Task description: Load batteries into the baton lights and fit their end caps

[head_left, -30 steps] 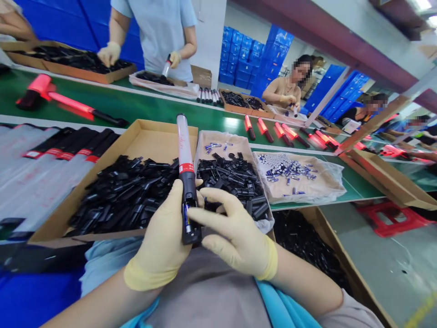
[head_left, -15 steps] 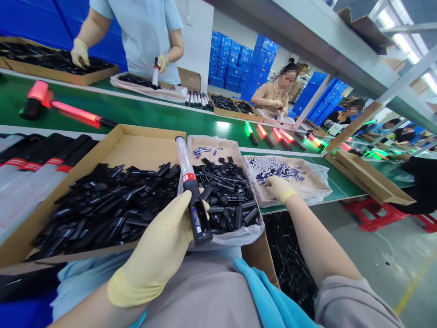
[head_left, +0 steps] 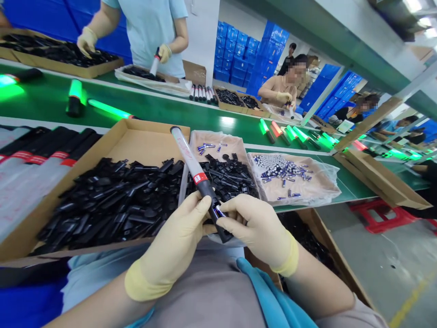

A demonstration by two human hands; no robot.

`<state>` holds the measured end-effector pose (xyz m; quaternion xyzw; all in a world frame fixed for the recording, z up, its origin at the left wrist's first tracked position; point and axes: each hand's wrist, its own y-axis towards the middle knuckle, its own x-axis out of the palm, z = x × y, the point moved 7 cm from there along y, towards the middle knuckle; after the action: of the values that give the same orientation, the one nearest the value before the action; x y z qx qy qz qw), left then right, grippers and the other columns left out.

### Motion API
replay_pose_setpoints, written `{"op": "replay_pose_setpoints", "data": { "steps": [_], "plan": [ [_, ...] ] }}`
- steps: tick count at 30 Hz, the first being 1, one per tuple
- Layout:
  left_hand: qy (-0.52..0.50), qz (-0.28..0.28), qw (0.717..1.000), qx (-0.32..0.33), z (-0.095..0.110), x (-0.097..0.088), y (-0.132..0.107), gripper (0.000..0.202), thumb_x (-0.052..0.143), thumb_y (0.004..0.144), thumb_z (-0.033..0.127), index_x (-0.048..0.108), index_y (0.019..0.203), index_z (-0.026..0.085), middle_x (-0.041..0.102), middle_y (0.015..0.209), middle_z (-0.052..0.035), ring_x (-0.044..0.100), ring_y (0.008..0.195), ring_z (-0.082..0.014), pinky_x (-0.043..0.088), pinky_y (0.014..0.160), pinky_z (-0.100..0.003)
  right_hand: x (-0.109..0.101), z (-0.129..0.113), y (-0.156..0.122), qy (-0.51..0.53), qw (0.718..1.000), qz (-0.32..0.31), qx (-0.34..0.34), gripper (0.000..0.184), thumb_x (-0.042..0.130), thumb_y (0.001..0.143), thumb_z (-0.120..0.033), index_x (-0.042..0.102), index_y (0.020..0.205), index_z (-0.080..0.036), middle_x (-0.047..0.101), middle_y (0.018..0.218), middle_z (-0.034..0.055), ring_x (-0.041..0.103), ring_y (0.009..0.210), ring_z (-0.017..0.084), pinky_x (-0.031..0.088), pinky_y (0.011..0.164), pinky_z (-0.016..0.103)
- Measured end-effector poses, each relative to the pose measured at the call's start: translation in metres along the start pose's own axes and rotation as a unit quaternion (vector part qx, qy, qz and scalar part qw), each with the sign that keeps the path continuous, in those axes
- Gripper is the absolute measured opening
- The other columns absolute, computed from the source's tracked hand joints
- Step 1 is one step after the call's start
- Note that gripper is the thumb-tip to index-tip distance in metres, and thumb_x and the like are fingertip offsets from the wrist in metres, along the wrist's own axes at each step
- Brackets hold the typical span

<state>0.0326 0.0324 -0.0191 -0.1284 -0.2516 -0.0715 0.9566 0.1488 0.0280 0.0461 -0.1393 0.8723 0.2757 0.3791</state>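
My left hand, in a pale yellow glove, is closed around the black handle of a light stick with a clear tube and a red band. The stick tilts up and to the left, its battery compartment uncovered towards me. My gloved right hand pinches a small blue-and-silver battery at that compartment; the fingers partly hide it. Under and behind the stick is a lined tray of black plastic parts with a few batteries. To its right lies another lined tray holding many batteries.
A cardboard box of black parts stands at left, beside several wrapped light sticks. Lit green and red sticks lie on the green belt. Across it, a co-worker handles a stick. A red stool is at right.
My right hand has come from the battery tray to the stick's compartment with a battery. The stick has shifted slightly right and down. Most lit sticks on the belt changed from red to green.
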Motion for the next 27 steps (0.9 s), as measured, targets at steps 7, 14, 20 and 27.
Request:
{"op": "replay_pose_setpoints", "data": {
  "steps": [7, 14, 20, 27],
  "plan": [
    [-0.106, 0.036, 0.994, 0.021, 0.014, -0.013, 0.0, 0.018, 0.063, 0.093, 0.036, 0.072, 0.101, 0.022, 0.07, 0.098, -0.0036, 0.065, 0.089, -0.0168, 0.058, 0.069, -0.023, -0.011, 0.001, -0.002, -0.012, 0.993, 0.042, -0.11, 0.042, 0.044, 0.105, -0.04, 0.064, 0.132, -0.014, 0.063, 0.111, 0.0126, 0.063, 0.103, 0.021, 0.052, 0.091, 0.034],
    [-0.194, 0.06, 0.979, 0.015, 0.052, -0.022, -0.006, 0.029, 0.053, 0.099, 0.034, 0.077, 0.101, 0.018, 0.071, 0.084, -0.0048, 0.065, 0.071, -0.0126, 0.06, 0.064, -0.019, -0.058, 0.197, 0.015, -0.276, 0.932, -0.047, 0.229, 0.022, 0.053, 0.094, -0.013, 0.074, 0.101, -0.017, 0.071, 0.109, 0.0107, 0.065, 0.105, 0.023, 0.046, 0.094, 0.033],
    [-0.184, 0.079, 0.98, -0.008, 0.039, -0.017, -0.01, 0.029, 0.051, 0.1, 0.026, 0.077, 0.1, 0.015, 0.071, 0.083, -0.0061, 0.067, 0.068, -0.0136, 0.06, 0.056, -0.021, -0.043, 0.244, 0.013, -0.292, 0.918, -0.109, 0.245, 0.015, 0.058, 0.086, -0.007, 0.071, 0.085, -0.015, 0.07, 0.098, 0.0128, 0.064, 0.094, 0.024, 0.044, 0.084, 0.032],
    [-0.184, 0.089, 0.979, -0.014, 0.033, -0.017, -0.012, 0.026, 0.055, 0.098, 0.026, 0.077, 0.105, 0.014, 0.071, 0.084, -0.007, 0.066, 0.07, -0.0142, 0.06, 0.061, -0.022, -0.059, 0.225, 0.014, -0.252, 0.934, -0.034, 0.25, 0.013, 0.059, 0.08, -0.005, 0.06, 0.076, -0.017, 0.066, 0.089, 0.0097, 0.062, 0.091, 0.024, 0.045, 0.086, 0.035]
  ]
}}
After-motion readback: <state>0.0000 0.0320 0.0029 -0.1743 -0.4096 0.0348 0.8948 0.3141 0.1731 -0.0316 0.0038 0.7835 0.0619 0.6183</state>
